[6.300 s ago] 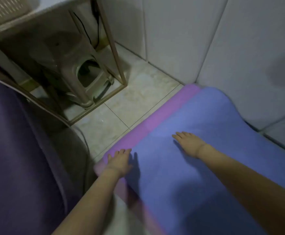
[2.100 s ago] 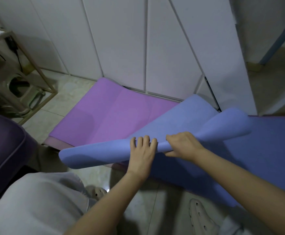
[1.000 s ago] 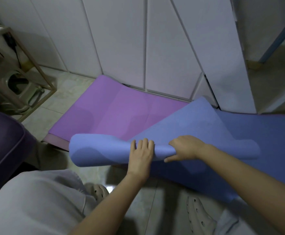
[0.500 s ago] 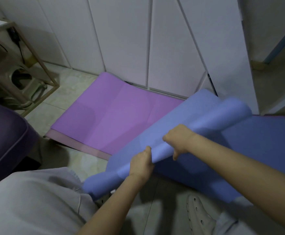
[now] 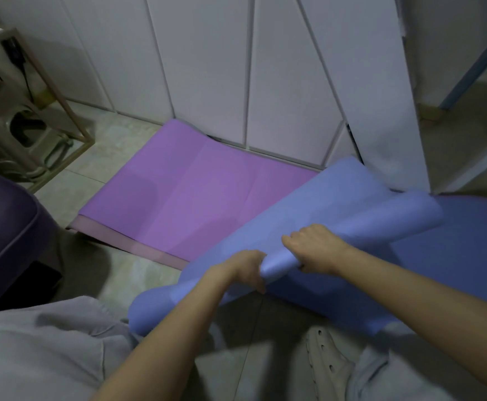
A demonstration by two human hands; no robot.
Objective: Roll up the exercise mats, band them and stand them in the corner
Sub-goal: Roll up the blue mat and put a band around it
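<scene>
A blue exercise mat (image 5: 337, 209) lies partly rolled, its loose roll slanting from my knee at lower left up to the right. My left hand (image 5: 236, 273) grips the roll near its middle with curled fingers. Right beside it, my right hand (image 5: 314, 244) curls over the roll's top edge. The unrolled remainder of the blue mat (image 5: 453, 256) stretches flat to the right. A purple mat (image 5: 196, 186) lies flat on the tiled floor against the white panelled wall, partly under the blue one.
A metal-framed table (image 5: 62, 94) with a plastic stool (image 5: 22, 131) beneath stands at far left. A dark purple cushioned seat (image 5: 2, 227) sits at left. My grey-clad knees and a pale clog (image 5: 329, 363) fill the bottom. A doorway opens at upper right.
Since a second ago the blue roll has swung from lying level to slanting, its left end dropping toward my knee. Both hands went from resting on it to gripping it.
</scene>
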